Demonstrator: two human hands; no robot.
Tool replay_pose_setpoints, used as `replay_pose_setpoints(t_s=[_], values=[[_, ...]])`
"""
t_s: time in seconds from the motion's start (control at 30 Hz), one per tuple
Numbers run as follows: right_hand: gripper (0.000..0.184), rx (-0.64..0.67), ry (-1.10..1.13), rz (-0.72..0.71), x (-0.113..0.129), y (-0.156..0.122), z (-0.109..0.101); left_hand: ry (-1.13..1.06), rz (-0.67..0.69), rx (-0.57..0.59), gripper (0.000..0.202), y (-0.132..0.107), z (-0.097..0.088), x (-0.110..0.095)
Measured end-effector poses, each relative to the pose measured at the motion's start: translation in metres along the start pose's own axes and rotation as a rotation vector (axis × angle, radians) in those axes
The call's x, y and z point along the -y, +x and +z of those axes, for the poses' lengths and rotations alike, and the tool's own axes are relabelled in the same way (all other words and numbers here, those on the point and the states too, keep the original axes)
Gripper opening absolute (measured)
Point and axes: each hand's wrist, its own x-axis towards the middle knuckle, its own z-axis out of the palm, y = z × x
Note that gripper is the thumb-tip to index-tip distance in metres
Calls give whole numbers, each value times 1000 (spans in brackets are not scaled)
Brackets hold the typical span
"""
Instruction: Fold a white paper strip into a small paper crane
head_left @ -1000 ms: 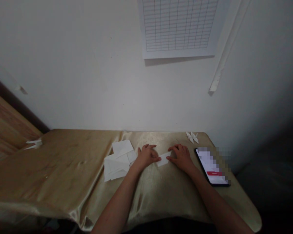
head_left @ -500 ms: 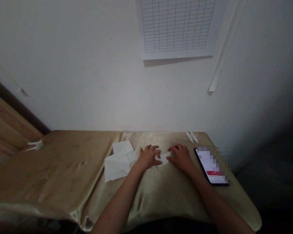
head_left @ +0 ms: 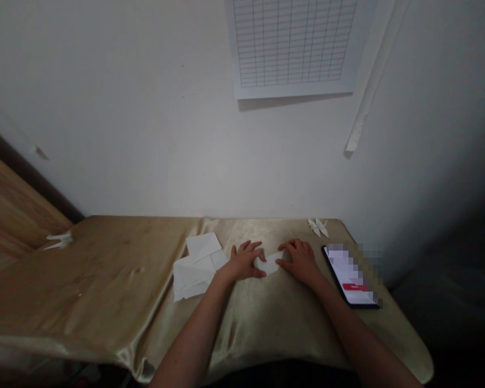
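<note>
A small folded piece of white paper point(head_left: 271, 263) lies on the cloth between my two hands. My left hand point(head_left: 246, 261) rests at its left end, fingers spread, with thumb and index finger apart at the paper's edges. At the other end, my right hand point(head_left: 302, 261) has its thumb and index finger on the paper's right edge, the other fingers curled. Left of my left hand lies a loose pile of white paper sheets point(head_left: 194, 275), some overlapping.
A gold satin cloth point(head_left: 105, 280) covers the table. To the right lies a phone point(head_left: 353, 293) with a lit screen. White folded paper cranes point(head_left: 318, 227) sit near the back right corner. The wall point(head_left: 145, 134) rises directly behind, with a gridded sheet point(head_left: 291, 48) on it.
My left thumb and index finger have spread farther apart at the paper's left end. My right hand and the paper have hardly moved.
</note>
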Motion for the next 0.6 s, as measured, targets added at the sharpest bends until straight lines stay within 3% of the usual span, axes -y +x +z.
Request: replay_pose_setpoints(t_s=[0.13,0.3,0.43,0.6], values=[[37,-5,-6,-7,-1,0,1,-37,16,-32,44,0,4,3],[35,-25,4,-25,0,-1,0,-35,-33,-154,29,4,11,-5],[35,-28,-2,-35,0,-1,-1,-1,-68,-229,38,8,18,-14],[35,-32,-14,-47,-1,-1,0,0,-85,-209,41,9,18,-17]])
